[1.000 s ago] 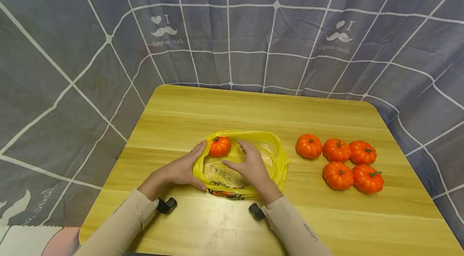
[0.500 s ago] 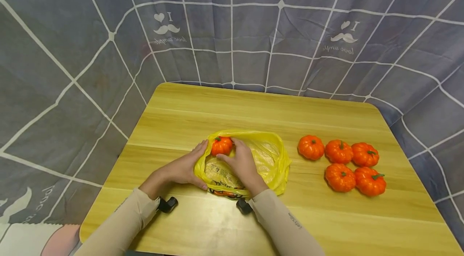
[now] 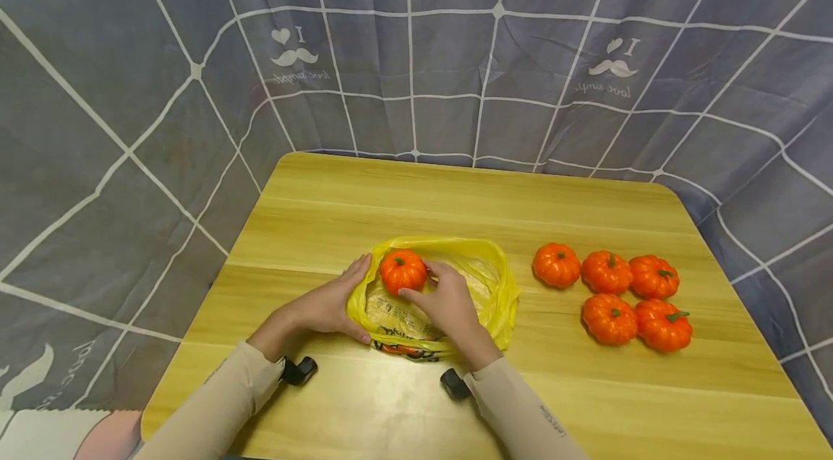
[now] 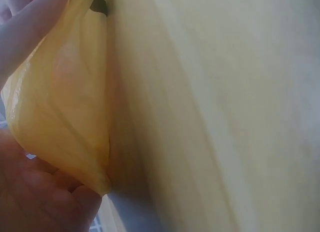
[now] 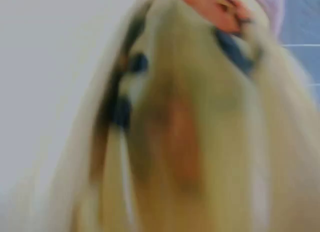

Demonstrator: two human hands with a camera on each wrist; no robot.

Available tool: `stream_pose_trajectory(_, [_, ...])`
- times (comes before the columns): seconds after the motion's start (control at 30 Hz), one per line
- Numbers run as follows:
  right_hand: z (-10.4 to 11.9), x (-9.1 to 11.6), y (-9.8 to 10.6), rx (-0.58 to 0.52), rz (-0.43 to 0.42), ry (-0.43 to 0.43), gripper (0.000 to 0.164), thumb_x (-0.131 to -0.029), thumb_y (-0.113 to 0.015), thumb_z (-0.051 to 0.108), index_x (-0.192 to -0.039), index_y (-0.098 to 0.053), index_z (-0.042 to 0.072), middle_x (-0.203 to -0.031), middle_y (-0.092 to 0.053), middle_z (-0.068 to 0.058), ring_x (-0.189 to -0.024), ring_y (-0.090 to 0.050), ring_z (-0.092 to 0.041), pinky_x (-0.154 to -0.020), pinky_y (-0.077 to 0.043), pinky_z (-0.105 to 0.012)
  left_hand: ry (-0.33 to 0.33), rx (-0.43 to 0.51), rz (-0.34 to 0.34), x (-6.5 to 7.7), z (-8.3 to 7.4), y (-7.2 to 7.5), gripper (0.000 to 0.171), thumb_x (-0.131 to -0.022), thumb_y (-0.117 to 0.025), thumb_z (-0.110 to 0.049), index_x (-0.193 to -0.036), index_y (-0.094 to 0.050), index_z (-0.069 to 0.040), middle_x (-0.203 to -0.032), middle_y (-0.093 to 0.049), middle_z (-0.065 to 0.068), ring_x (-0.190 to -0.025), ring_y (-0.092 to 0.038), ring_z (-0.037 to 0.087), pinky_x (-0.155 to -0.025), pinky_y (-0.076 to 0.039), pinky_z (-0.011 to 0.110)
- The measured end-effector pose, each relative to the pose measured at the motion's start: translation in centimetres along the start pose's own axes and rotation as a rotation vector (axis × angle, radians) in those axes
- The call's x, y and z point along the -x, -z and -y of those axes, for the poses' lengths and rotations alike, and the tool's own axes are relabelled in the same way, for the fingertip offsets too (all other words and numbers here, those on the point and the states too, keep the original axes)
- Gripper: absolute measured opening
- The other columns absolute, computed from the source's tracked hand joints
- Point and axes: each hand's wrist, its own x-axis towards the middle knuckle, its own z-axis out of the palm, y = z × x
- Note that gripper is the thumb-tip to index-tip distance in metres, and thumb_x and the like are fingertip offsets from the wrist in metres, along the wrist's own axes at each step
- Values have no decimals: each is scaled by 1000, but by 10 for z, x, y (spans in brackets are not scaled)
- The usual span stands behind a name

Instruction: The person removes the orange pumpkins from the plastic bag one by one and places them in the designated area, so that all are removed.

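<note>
A yellow plastic bag [image 3: 478, 268] lies on the table with its mouth spread toward me, dark print along its front edge. Around its left side my left hand [image 3: 328, 302] holds the plastic, thumb in front and fingers behind. That grip shows in the left wrist view too, where the bag [image 4: 65, 111] bulges between thumb and fingers. My right hand [image 3: 450, 301] reaches over the bag's front edge and holds a small orange toy pumpkin [image 3: 402, 270] by its right side, at the mouth of the bag. The right wrist view is blurred and shows mostly the bag [image 5: 220, 132].
To the right of the bag, several more orange pumpkins [image 3: 610, 319] with green stems sit in a loose group on the wooden table [image 3: 455, 409]. A grey curtain [image 3: 449, 55] with white lines hangs behind the table and at both sides.
My right hand has moved left inside the bag, taken hold of the pumpkin there, and raised it slightly toward me and to the right. The left hand stays on the bag.
</note>
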Motion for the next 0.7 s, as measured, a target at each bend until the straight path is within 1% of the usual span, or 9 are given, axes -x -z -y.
stream_pose_trajectory(0.13, [1,15,22,-66,-17,-12,65,-78,-90,21,-133,-63,-1,-130,-63,-15,-116,-63,-29,-92,-54,-40,10,5,-3,2,1,0,143,-66,-96,-35,-160,7,-5,-166,11,18,-151,7,33,-119,-5,52])
stream_pose_trajectory(0.27, [-5,30,50,-105,-74,-24,68,-76,-91,18,-135,-62,-1,-133,-62,-16,-116,-63,-32,-93,-53,-43,10,-6,-2,3,5,2,142,-67,-95,-36,-160,8,-5,-166,12,17,-151,7,33,-119,-5,54])
stream_pose_trajectory(0.37, [-13,40,70,-98,-137,-39,68,-75,-92,18,-134,-63,-1,-134,-62,-17,-115,-64,-33,-93,-53,-43,8,-14,-5,4,8,6,141,-69,-94,-38,-160,8,-5,-166,12,18,-151,8,35,-119,-6,56])
stream_pose_trajectory(0.5, [-26,51,96,-65,-211,-75,70,-76,-91,21,-135,-62,-2,-134,-61,-18,-115,-65,-34,-92,-54,-41,3,-14,-23,4,10,8,141,-69,-94,-39,-160,8,-4,-166,12,18,-151,8,37,-118,-5,58])
stream_pose_trajectory(0.6, [-39,64,116,-52,-265,-120,73,-76,-91,26,-136,-61,-2,-135,-61,-19,-114,-65,-34,-90,-54,-39,6,-14,-15,4,12,8,141,-69,-93,-41,-160,9,-5,-166,12,18,-151,8,36,-118,-6,57])
stream_pose_trajectory(0.7, [-53,79,135,-28,-321,-192,77,-76,-90,32,-138,-59,-2,-137,-59,-19,-114,-64,-34,-88,-54,-35,5,-16,-10,4,13,7,142,-69,-93,-42,-160,9,-6,-166,12,19,-151,8,37,-118,-6,58])
